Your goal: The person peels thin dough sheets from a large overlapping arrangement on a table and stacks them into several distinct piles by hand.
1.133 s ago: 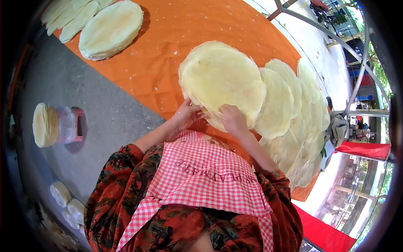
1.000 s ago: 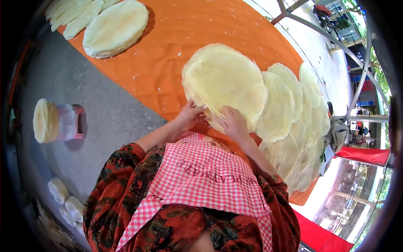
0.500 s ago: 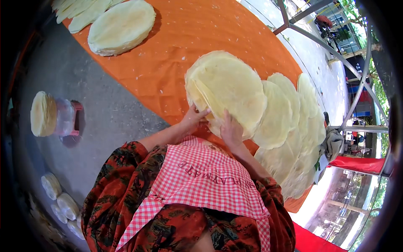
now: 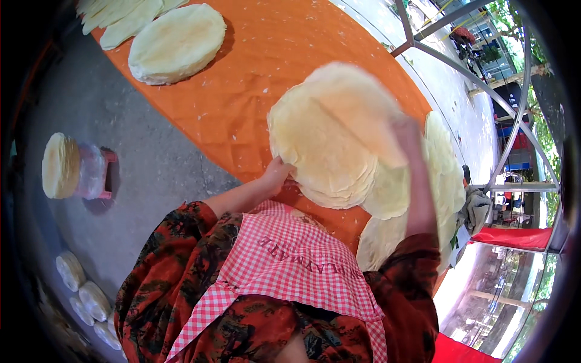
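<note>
In front of me lies a stack of thin round flatbreads [image 4: 321,163], pale yellow and limp-edged. My left hand [image 4: 279,173] pinches the near left edge of this stack; some of its fingertips are hidden by the bread. My right hand [image 4: 407,130], smeared by motion, grips the right side of a single flatbread sheet [image 4: 357,106]. That sheet is lifted and blurred, slanting over the far right part of the stack. Beneath my right arm, several overlapping flatbreads [image 4: 387,196] are spread out to the right.
An orange cloth [image 4: 242,115] covers the table. A thick flatbread stack [image 4: 175,42] sits at the far left, beside fanned sheets [image 4: 130,24]. On the grey floor, another stack [image 4: 60,165] stands by a red stool [image 4: 109,174], with wrapped bundles [image 4: 94,299] nearer. Metal poles [image 4: 520,121] rise at right.
My right hand has swung right and away from the stack's near edge, carrying up one flatbread sheet. The left hand stays at the near left edge.
</note>
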The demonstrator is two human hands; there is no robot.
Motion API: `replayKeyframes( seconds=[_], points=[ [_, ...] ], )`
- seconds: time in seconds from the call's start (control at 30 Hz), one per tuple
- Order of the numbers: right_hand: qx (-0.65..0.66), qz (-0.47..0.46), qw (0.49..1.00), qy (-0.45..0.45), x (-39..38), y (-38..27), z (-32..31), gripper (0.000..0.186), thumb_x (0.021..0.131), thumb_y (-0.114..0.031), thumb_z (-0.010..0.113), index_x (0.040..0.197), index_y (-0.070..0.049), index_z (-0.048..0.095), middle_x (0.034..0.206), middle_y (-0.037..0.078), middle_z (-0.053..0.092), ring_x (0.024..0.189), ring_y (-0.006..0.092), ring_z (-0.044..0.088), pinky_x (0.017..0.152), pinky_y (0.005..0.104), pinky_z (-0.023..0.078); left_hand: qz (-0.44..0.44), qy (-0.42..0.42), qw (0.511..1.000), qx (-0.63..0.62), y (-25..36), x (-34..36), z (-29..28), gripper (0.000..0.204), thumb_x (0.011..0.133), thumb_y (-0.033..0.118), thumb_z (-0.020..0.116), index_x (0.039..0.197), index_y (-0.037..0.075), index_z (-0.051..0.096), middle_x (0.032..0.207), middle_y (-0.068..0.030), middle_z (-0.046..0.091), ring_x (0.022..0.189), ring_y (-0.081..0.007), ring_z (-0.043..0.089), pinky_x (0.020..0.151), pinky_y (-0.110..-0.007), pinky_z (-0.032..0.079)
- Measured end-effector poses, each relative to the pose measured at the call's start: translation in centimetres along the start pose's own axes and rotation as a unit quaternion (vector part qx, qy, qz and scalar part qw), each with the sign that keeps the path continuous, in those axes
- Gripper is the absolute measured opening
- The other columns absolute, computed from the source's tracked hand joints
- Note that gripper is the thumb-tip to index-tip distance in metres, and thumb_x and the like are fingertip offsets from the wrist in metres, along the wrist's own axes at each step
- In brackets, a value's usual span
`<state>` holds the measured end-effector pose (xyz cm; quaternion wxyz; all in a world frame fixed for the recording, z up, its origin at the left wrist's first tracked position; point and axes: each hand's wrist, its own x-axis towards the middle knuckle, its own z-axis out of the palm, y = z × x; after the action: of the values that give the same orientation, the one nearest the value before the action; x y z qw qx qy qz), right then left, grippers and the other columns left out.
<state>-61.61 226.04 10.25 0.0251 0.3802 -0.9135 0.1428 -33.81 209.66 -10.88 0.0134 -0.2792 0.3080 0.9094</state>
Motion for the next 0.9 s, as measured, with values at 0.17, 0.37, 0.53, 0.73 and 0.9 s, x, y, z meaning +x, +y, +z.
replayKeyframes(
  seconds=[0.17,0.37,0.53,0.73,0.9],
  points=[
    [-0.089,-0.054,0.989,0.108,-1.2,-11.5,-7.8,0.02,0.084,-0.011,0.056,0.1,-0.007,0.067,0.084,0.02,0.065,0.077,0.0356,0.064,0.067,0.0422,0.05,-0.014,0.083,0.996,-0.02,2.3,-2.3,0.7,0.033,0.086,0.003,0.054,0.118,0.001,0.046,0.095,-0.0135,0.06,0.081,-0.0281,0.064,0.062,-0.039,0.057],
    [-0.025,-0.159,0.979,0.128,-10.0,-9.7,9.4,0.026,0.075,-0.001,0.051,0.095,-0.007,0.066,0.089,0.012,0.068,0.078,0.0309,0.066,0.066,0.0396,0.053,0.146,0.242,0.951,0.126,4.9,-1.6,-0.1,0.031,0.084,0.017,0.065,0.107,0.002,0.05,0.089,-0.0135,0.059,0.07,-0.0227,0.062,0.057,-0.036,0.054],
    [-0.037,-0.143,0.989,0.025,-13.3,-12.2,13.8,0.013,0.077,-0.006,0.052,0.085,-0.009,0.061,0.077,0.009,0.063,0.068,0.0272,0.063,0.057,0.0398,0.05,0.198,0.259,0.903,0.281,3.7,1.6,-3.3,0.021,0.079,0.017,0.068,0.085,-0.001,0.058,0.075,-0.0135,0.062,0.065,-0.0249,0.061,0.061,-0.036,0.049],
    [-0.022,-0.096,0.995,0.037,-12.1,-13.7,12.8,0.014,0.076,-0.01,0.055,0.089,-0.008,0.059,0.085,0.008,0.064,0.076,0.0274,0.063,0.063,0.0386,0.051,0.259,0.242,0.847,0.396,6.4,0.0,-1.2,0.02,0.079,0.017,0.064,0.081,-0.003,0.061,0.07,-0.0156,0.062,0.066,-0.0273,0.062,0.063,-0.037,0.048],
    [-0.03,-0.139,0.988,0.058,-13.4,-15.7,14.4,0.038,0.076,-0.019,0.062,0.11,-0.005,0.055,0.105,0.013,0.062,0.096,0.0307,0.061,0.075,0.0408,0.05,0.21,0.202,0.895,0.339,8.1,-0.4,0.7,0.02,0.083,0.016,0.058,0.078,-0.003,0.059,0.07,-0.014,0.064,0.067,-0.0233,0.063,0.064,-0.032,0.051]
  ],
)
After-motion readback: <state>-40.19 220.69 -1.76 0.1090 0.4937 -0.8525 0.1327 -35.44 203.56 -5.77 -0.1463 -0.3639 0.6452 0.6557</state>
